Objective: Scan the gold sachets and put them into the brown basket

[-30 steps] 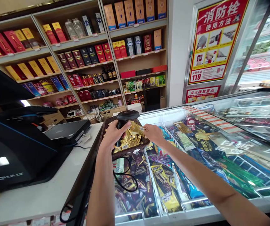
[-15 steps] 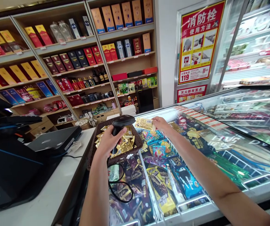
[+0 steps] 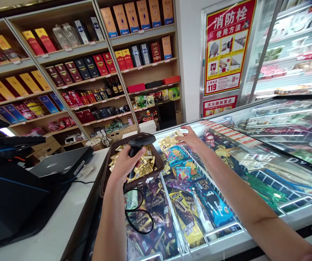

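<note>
My left hand point(image 3: 125, 162) is wrapped round the handle of a black barcode scanner point(image 3: 142, 139), whose head points right. Below and behind it, a brown woven basket point(image 3: 158, 165) holds several gold-wrapped packets point(image 3: 146, 167). My right hand point(image 3: 190, 137) pinches the right end of another gold packet point(image 3: 169, 140), held just right of the scanner head and above the freezer. From the scanner, a looped black cable point(image 3: 152, 222) hangs down over the freezer's glass.
The chest freezer point(image 3: 196, 250) holds wrapped ice creams in wire baskets. A white counter point(image 3: 60, 224) with a black machine point(image 3: 6, 203) and a flat dark device point(image 3: 63, 163) lies left. Shelves of boxed bottles point(image 3: 145, 54) stand behind, beside a red-bordered poster point(image 3: 228, 47).
My right hand has shifted slightly right and up, and the gold packet has tilted, its right end now higher. The scanner stays almost still in my left hand. The view has turned slightly.
</note>
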Motion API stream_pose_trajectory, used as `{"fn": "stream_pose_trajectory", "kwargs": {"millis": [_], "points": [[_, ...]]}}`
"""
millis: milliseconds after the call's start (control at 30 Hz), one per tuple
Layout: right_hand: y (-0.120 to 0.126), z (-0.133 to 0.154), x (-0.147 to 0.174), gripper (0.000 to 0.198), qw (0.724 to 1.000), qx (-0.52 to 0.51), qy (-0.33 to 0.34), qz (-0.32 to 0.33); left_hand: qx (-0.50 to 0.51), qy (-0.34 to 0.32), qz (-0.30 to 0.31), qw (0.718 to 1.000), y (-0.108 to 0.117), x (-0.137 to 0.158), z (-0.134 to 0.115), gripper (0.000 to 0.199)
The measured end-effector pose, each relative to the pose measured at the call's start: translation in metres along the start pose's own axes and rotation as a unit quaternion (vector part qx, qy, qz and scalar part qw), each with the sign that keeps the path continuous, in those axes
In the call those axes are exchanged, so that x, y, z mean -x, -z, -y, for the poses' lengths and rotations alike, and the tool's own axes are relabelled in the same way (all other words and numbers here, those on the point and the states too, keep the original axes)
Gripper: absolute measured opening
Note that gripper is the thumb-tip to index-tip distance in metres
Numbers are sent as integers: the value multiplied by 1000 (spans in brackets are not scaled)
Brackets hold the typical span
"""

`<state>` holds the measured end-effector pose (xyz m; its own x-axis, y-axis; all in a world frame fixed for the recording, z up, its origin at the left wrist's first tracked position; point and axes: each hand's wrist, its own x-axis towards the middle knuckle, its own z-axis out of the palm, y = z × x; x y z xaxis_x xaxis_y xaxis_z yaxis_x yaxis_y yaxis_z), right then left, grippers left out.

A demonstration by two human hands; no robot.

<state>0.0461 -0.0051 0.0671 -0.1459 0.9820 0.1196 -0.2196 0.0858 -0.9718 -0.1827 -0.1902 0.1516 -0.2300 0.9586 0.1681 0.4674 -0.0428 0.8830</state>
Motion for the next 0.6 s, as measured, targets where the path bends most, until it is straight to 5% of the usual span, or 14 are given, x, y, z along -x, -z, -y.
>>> {"fn": "stream_pose_trajectory", "kwargs": {"millis": [200,600], "points": [[-2,7,3,20,1000,-6,-29,11,3,3,28,1000,-1,2,-2,45],[13,4,0,35,984,96,-49,144,-11,8,102,995,-17,3,-2,43]]}}
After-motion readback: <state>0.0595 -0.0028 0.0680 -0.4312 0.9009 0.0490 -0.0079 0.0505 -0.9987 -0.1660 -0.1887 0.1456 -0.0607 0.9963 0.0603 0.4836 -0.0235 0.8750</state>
